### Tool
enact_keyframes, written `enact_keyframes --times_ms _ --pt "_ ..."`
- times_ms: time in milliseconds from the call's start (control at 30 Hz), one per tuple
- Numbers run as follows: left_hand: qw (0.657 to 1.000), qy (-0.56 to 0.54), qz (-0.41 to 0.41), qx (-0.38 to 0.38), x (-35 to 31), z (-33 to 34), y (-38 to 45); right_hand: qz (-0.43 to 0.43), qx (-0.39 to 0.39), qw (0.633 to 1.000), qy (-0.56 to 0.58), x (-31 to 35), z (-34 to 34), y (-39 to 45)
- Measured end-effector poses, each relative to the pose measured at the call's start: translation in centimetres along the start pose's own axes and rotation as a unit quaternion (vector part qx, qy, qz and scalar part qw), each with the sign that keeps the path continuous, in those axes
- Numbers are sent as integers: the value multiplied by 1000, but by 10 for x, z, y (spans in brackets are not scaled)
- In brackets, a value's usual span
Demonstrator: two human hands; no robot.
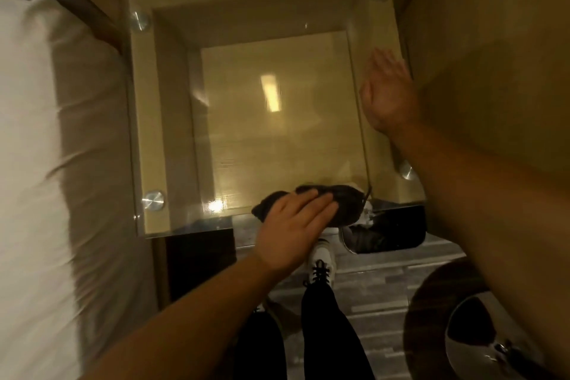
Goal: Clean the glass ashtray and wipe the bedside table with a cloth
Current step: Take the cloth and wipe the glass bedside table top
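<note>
Head view: left hand [293, 219] lies flat, fingers extended, pressing the dark cloth [333, 203] onto the glass top of the bedside table [246, 102] at its 6 o'clock edge. Right hand [387, 92] rests open-palmed, grasping nothing, at the 3 o'clock edge. Ashtray: cannot tell.

The room was dim and yellow-lit; a ceiling light glared off the glass desk [172, 120], and wide-angle edges bent and blurred softly.
</note>
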State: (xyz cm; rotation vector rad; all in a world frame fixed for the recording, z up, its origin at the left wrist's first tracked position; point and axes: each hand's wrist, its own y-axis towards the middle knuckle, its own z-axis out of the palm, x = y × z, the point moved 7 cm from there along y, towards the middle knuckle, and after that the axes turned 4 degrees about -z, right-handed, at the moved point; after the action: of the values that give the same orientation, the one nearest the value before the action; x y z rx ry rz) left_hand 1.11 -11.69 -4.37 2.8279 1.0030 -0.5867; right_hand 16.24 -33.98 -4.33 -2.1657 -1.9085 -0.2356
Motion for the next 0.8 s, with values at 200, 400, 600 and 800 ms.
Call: enact_keyframes --times_ms 200,400,600,800 --pt "998 -52 -27 14 0 -21 -3 11 -4 1000 17 1 -4 -27" --pt "970 -179 -162 -37 48 -72 32 -4 29 999 -37 -1 11 -53" --pt "968 -115 -171 -147 117 -128 215 -2 18 999 -47 -3 17 -51" --pt "994 -26 -105 -20 141 -97 381 -15 -5 998 -68 -11 26 -48"
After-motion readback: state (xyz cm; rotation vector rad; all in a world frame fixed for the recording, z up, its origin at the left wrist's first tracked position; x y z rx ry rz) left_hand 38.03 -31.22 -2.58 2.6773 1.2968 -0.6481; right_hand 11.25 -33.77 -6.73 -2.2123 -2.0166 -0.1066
